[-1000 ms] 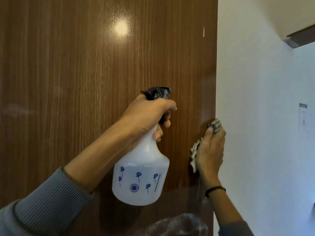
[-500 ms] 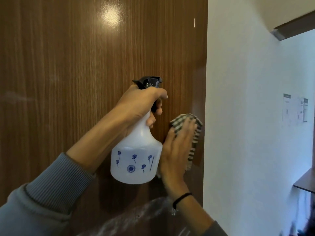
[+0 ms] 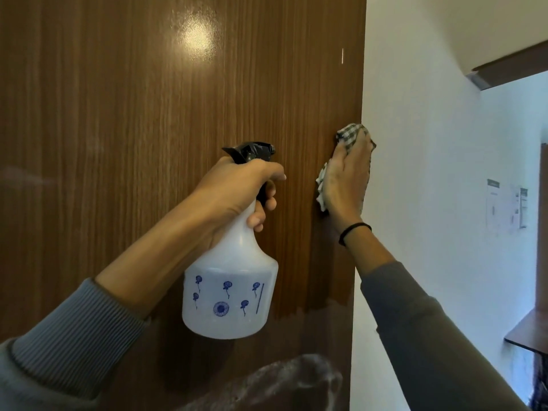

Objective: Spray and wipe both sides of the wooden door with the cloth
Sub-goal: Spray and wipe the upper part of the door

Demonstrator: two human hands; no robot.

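Against wooden door, left hand grips spray bottle, contents unclear; right hand flat, pressing cloth.

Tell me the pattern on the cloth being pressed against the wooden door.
A dark-and-white check; the checked fabric cloth shows best in the head view.

One wooden door, one spray bottle, one cloth, two hands — left hand, right hand.
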